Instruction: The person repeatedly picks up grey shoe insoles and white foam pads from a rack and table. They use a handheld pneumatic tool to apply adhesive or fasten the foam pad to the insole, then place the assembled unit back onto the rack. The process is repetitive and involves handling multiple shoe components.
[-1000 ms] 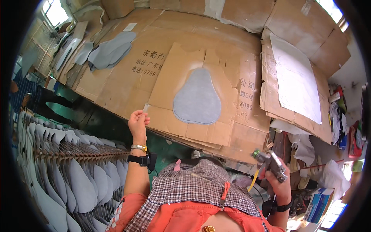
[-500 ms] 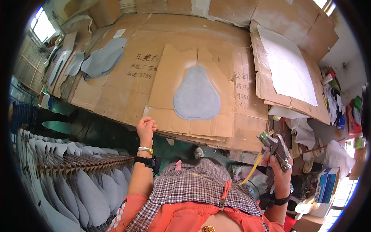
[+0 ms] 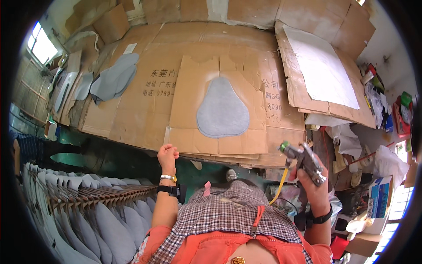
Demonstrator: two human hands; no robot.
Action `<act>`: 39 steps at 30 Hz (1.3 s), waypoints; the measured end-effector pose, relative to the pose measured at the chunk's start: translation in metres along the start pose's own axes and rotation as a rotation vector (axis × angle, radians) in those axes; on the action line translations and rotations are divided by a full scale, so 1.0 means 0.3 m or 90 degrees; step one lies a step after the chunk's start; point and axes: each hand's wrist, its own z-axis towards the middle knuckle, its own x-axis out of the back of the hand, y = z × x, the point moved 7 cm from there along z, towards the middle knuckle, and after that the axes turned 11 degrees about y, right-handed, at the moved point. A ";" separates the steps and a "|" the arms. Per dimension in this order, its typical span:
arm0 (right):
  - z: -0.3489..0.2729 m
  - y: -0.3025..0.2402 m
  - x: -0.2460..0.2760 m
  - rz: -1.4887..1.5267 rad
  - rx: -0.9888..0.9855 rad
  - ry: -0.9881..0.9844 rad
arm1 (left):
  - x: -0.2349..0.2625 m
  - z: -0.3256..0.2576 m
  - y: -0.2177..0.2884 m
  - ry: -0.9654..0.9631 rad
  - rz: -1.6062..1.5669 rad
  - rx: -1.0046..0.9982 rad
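Note:
My right hand (image 3: pixel 314 182) grips a metal spray gun (image 3: pixel 311 166) with a green end and a yellow hose (image 3: pixel 280 186), held in the air off the table's near right edge. My left hand (image 3: pixel 167 155) hovers by the near edge, its fingers curled in with nothing visible in them. Between and beyond both hands, a grey pear-shaped piece (image 3: pixel 222 109) lies flat on a cardboard sheet (image 3: pixel 184 119). Neither hand touches it. More grey pieces of similar shape (image 3: pixel 113 79) lie overlapped at the far left of the cardboard-covered table (image 3: pixel 132 114).
At lower left stands a rack with many hanging grey pieces (image 3: pixel 115 229). A white sheet (image 3: pixel 323 66) on cardboard occupies the far right. Bags and a blue-and-white box (image 3: pixel 379 198) crowd the right side. Cardboard panels (image 3: pixel 184 11) stand along the back.
The spray gun in my right hand has moved slightly left and up, its green end turned toward the table. My left hand sits a little lower in view, still curled. The view has shifted slightly.

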 end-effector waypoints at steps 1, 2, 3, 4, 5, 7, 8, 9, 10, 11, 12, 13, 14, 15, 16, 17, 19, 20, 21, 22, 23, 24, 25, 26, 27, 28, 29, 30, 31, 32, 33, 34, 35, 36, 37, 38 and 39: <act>0.020 -0.008 0.001 -0.005 0.018 0.018 | 0.006 0.001 0.001 0.002 0.004 0.000; 0.038 -0.014 0.007 -0.016 0.051 0.031 | 0.012 0.002 0.002 0.004 0.009 -0.001; 0.046 -0.010 0.018 -0.025 0.043 0.042 | 0.020 0.001 -0.002 0.008 0.013 0.001; 0.054 -0.006 0.033 -0.034 0.035 0.052 | 0.026 0.001 -0.005 0.008 0.011 0.002; 0.060 0.000 0.049 -0.043 0.028 0.062 | 0.031 0.003 -0.006 0.008 0.009 0.004; 0.050 0.014 0.082 -0.046 0.024 0.076 | 0.034 0.007 -0.015 0.011 0.009 0.008; 0.039 0.018 0.094 -0.036 0.022 0.087 | 0.035 0.011 -0.018 0.014 0.010 0.010; 0.027 0.023 0.108 -0.028 0.019 0.098 | 0.034 0.009 -0.026 0.017 0.013 0.015; 0.012 0.031 0.123 -0.028 -0.006 0.111 | 0.030 0.009 -0.032 0.017 0.011 0.017; -0.002 0.035 0.132 -0.038 -0.016 0.104 | 0.024 0.011 -0.037 0.018 0.010 0.019; -0.014 0.040 0.142 -0.049 -0.025 0.095 | 0.019 0.013 -0.041 0.020 0.006 0.020; -0.024 0.043 0.154 -0.059 -0.033 0.087 | 0.010 0.014 -0.047 0.017 0.007 0.022; -0.034 0.047 0.162 -0.073 -0.055 0.064 | -0.001 0.015 -0.053 0.014 0.008 0.024; -0.043 0.053 0.167 -0.075 -0.068 0.051 | -0.016 0.019 -0.055 0.009 0.010 0.024; -0.052 0.059 0.171 -0.077 -0.082 0.038 | -0.032 0.021 -0.059 0.003 0.013 0.027; -0.059 0.066 0.176 -0.079 -0.096 0.026 | -0.050 0.024 -0.064 -0.004 0.016 0.030; -0.060 0.071 0.174 -0.072 -0.099 -0.018 | -0.086 0.032 -0.070 -0.016 0.013 0.031; -0.049 0.056 0.159 -0.062 -0.096 -0.035 | -0.106 0.036 -0.072 -0.022 0.007 0.030; -0.040 0.041 0.141 -0.051 -0.093 -0.052 | -0.124 0.038 -0.072 -0.029 0.003 0.029; -0.026 0.024 0.129 -0.041 -0.087 -0.044 | -0.141 0.040 -0.073 -0.035 0.008 0.029; -0.007 0.013 0.122 -0.023 -0.066 -0.026 | -0.159 0.039 -0.075 -0.042 0.014 0.028; 0.014 0.006 0.115 -0.004 -0.045 -0.009 | -0.174 0.039 -0.072 -0.047 0.018 0.026; 0.026 0.002 0.116 0.014 -0.023 0.008 | -0.189 0.035 -0.071 -0.055 0.029 0.027; 0.030 0.005 0.131 -0.003 -0.011 0.041 | -0.202 0.031 -0.071 -0.062 0.039 0.027; 0.031 0.009 0.145 -0.013 -0.017 0.050 | -0.208 0.032 -0.074 -0.068 0.048 0.028; 0.027 0.013 0.168 -0.022 -0.023 0.059 | -0.206 0.035 -0.076 -0.066 0.045 0.031; 0.021 0.017 0.192 -0.032 -0.029 0.067 | -0.203 0.039 -0.077 -0.063 0.043 0.034; 0.008 0.024 0.216 -0.057 -0.048 0.072 | -0.198 0.041 -0.090 -0.061 0.040 0.041; -0.001 0.025 0.223 -0.063 -0.058 0.059 | -0.189 0.048 -0.096 -0.050 0.051 0.031; -0.008 0.026 0.227 -0.069 -0.067 0.046 | -0.178 0.058 -0.100 -0.038 0.062 0.022; -0.016 0.034 0.233 -0.073 -0.077 0.034 | -0.170 0.062 -0.097 -0.027 0.076 0.010; -0.023 0.048 0.237 -0.094 -0.080 -0.001 | -0.168 0.064 -0.098 -0.020 0.089 0.003; -0.023 0.058 0.224 -0.061 -0.103 -0.029 | -0.170 0.067 -0.099 -0.013 0.103 -0.003; -0.026 0.065 0.205 -0.026 -0.125 -0.056 | -0.173 0.072 -0.096 -0.008 0.116 -0.011; -0.029 0.070 0.183 0.008 -0.146 -0.082 | -0.186 0.079 -0.097 -0.019 0.119 -0.025; -0.025 0.068 0.159 0.024 -0.159 -0.088 | -0.206 0.088 -0.103 -0.032 0.121 -0.038; -0.011 0.062 0.146 0.020 -0.144 -0.085 | -0.221 0.102 -0.114 -0.041 0.122 -0.051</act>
